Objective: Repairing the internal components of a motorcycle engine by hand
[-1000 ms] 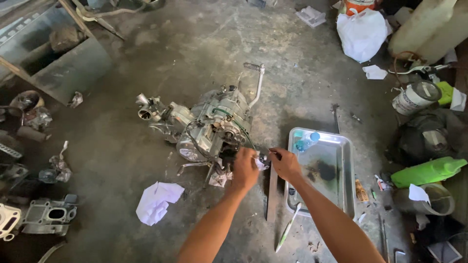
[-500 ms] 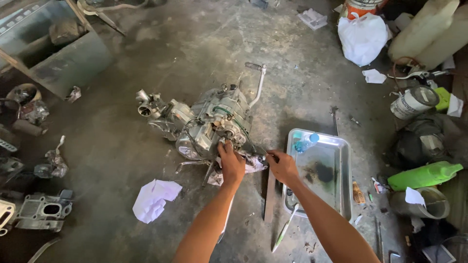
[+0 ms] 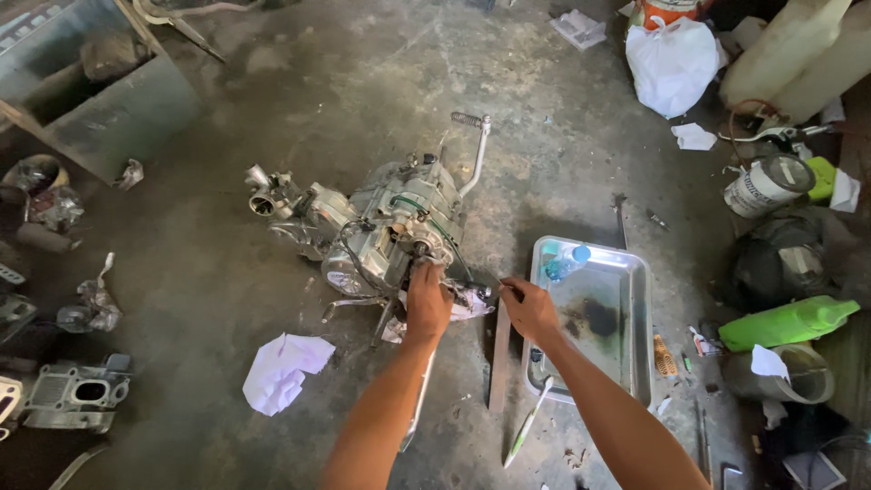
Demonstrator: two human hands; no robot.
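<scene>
Both hands work at the engine (image 3: 381,231): left hand (image 3: 428,304), right hand (image 3: 529,308).

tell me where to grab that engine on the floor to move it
Probably low on the engine block, one hand per side, coming from above. The casing is wide and lies flat on the concrete. The thin bent lever sticking up looks too slight to carry it. The left hand already rests on the near side.

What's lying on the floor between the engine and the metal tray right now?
In the head view, between the engine and the metal tray lie the right hand, pinching a small part, and a flat dark bar on the concrete floor.
</scene>
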